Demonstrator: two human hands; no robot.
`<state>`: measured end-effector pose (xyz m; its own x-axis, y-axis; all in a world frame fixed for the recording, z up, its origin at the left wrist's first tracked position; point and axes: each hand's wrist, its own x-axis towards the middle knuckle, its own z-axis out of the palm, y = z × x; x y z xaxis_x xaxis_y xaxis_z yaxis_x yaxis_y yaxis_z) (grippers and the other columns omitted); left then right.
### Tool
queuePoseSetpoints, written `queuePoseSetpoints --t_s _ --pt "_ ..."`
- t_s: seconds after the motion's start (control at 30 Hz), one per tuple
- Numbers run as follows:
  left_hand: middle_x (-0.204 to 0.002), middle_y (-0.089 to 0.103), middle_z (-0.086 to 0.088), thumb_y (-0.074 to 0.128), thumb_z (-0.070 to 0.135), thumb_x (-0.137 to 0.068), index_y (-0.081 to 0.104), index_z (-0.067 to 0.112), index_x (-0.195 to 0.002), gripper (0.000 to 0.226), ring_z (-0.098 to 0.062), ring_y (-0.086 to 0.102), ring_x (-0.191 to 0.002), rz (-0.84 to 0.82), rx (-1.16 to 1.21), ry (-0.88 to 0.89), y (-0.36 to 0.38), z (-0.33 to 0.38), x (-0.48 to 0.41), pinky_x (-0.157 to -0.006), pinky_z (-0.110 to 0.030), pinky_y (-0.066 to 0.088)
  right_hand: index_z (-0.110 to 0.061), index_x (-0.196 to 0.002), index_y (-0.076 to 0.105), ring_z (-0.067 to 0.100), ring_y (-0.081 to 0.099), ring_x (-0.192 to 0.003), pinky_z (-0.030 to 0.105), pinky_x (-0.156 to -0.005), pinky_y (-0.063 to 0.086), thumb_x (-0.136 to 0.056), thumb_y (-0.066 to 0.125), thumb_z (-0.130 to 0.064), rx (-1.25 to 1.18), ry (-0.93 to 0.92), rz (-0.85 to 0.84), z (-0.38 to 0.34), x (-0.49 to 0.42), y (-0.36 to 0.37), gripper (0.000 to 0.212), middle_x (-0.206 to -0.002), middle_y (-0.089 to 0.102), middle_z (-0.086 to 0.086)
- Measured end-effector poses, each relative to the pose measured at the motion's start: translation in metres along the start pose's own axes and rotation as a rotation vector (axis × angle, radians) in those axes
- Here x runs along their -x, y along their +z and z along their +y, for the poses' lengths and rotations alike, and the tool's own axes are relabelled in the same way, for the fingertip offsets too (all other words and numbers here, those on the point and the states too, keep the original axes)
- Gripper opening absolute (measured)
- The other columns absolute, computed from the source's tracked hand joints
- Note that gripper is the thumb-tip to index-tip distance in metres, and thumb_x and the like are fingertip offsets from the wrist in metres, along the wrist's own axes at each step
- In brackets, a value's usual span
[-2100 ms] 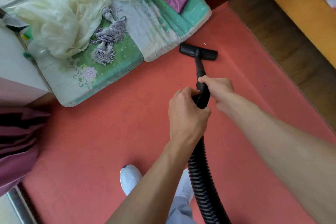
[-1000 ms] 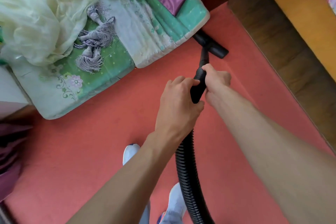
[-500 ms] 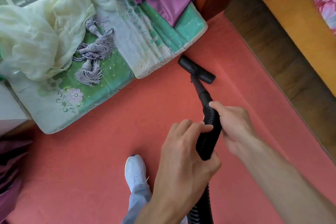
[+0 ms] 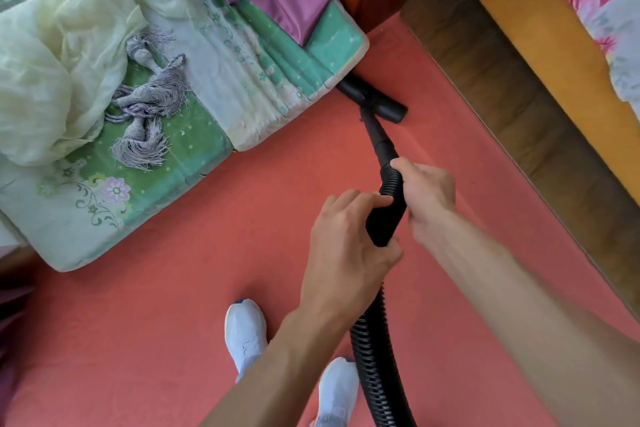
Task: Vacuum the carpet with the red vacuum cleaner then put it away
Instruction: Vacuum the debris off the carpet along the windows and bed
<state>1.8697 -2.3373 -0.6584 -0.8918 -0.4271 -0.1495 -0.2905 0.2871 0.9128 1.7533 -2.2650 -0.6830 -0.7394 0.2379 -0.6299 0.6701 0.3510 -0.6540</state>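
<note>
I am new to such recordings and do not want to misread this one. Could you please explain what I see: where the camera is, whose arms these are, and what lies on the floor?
There is no machine here, only a person. The camera sits on the person's head and looks down, so the two arms that reach in from the bottom are that person's own. The left hand and the right hand both grip a black ribbed hose; the right hand is the farther one along it. The hose ends in a black nozzle that lies on the red carpet, close by the corner of a green flowered mattress. On the mattress lie a pale sheer cloth and lilac tassels. The person's white shoes show below. The vacuum's body is out of view.
</note>
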Motion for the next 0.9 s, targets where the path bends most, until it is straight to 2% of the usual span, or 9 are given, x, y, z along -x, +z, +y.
queuePoseSetpoints --t_s 0.1,0.2,0.37,0.47,0.57,0.7,0.8,0.9 --pt "-0.093 0.065 0.014 0.075 0.008 -0.065 0.074 0.021 -0.11 0.047 -0.017 0.056 -0.081 0.01 0.019 0.069 -0.001 0.02 0.001 -0.073 -0.03 0.049 -0.003 -0.066 0.066 0.023 0.051 -0.065 0.036 -0.064 0.041 -0.073 0.066 -0.016 -0.028 0.007 -0.008 -0.017 0.003 -0.018 0.015 -0.071 0.056 0.011" --pt "-0.093 0.065 0.015 0.076 0.008 -0.064 0.074 0.021 -0.109 0.047 -0.017 0.055 -0.081 0.028 0.001 0.11 0.002 0.038 -0.007 -0.074 -0.028 0.046 0.009 -0.078 0.065 0.023 0.051 -0.066 0.035 -0.064 0.039 -0.073 0.066 -0.02 -0.006 0.014 -0.028 -0.033 -0.001 -0.031 0.03 -0.071 0.057 0.012" --pt "-0.095 0.066 0.013 0.075 0.008 -0.066 0.074 0.02 -0.112 0.047 -0.015 0.056 -0.083 0.046 -0.04 0.084 0.027 0.044 -0.04 -0.075 -0.027 0.046 0.006 -0.078 0.069 0.02 0.046 -0.063 0.031 -0.059 0.035 -0.077 0.068 -0.02 0.011 0.007 0.011 -0.05 -0.042 -0.028 0.026 -0.068 0.053 0.009" --pt "-0.093 0.066 0.011 0.075 0.009 -0.066 0.074 0.018 -0.113 0.048 -0.017 0.057 -0.082 0.086 -0.073 0.057 0.048 0.035 -0.061 -0.074 -0.032 0.05 0.009 -0.08 0.067 0.018 0.042 -0.061 0.03 -0.056 0.032 -0.078 0.067 -0.02 0.075 -0.044 -0.008 -0.053 -0.073 -0.019 0.029 -0.066 0.048 0.006" --pt "-0.088 0.064 0.009 0.075 0.011 -0.066 0.073 0.017 -0.113 0.048 -0.02 0.059 -0.08 0.13 -0.082 0.031 0.069 0.036 -0.081 -0.071 -0.038 0.052 0.009 -0.079 0.067 0.02 0.041 -0.055 0.029 -0.053 0.032 -0.078 0.066 -0.02 0.141 -0.104 -0.052 -0.065 -0.104 -0.015 0.029 -0.061 0.048 0.006" --pt "-0.082 0.061 0.004 0.078 0.009 -0.064 0.073 0.011 -0.105 0.041 -0.022 0.059 -0.072 0.19 -0.184 0.049 0.097 0.04 -0.107 -0.063 -0.039 0.052 0.009 -0.069 0.061 0.021 0.037 -0.053 0.03 -0.051 0.03 -0.078 0.066 -0.019 0.208 -0.165 -0.093 -0.083 -0.136 -0.014 0.029 -0.055 0.042 0.004" --pt "-0.078 0.059 0.003 0.08 0.007 -0.066 0.073 0.007 -0.1 0.035 -0.022 0.058 -0.069 0.204 -0.156 0.001 0.119 0.04 -0.118 -0.061 -0.04 0.052 0.003 -0.065 0.057 0.022 0.042 -0.053 0.031 -0.051 0.035 -0.079 0.066 -0.019 0.279 -0.196 -0.067 -0.085 -0.154 -0.02 0.027 -0.056 0.045 0.004" --pt "-0.075 0.06 0.004 0.079 0.008 -0.066 0.073 0.009 -0.091 0.026 -0.02 0.059 -0.067 0.211 -0.052 -0.104 0.143 0.047 -0.125 -0.062 -0.034 0.05 0.0 -0.068 0.056 0.025 0.05 -0.06 0.032 -0.055 0.04 -0.082 0.065 -0.021 0.394 -0.235 -0.055 -0.086 -0.174 -0.032 0.027 -0.065 0.053 0.008"
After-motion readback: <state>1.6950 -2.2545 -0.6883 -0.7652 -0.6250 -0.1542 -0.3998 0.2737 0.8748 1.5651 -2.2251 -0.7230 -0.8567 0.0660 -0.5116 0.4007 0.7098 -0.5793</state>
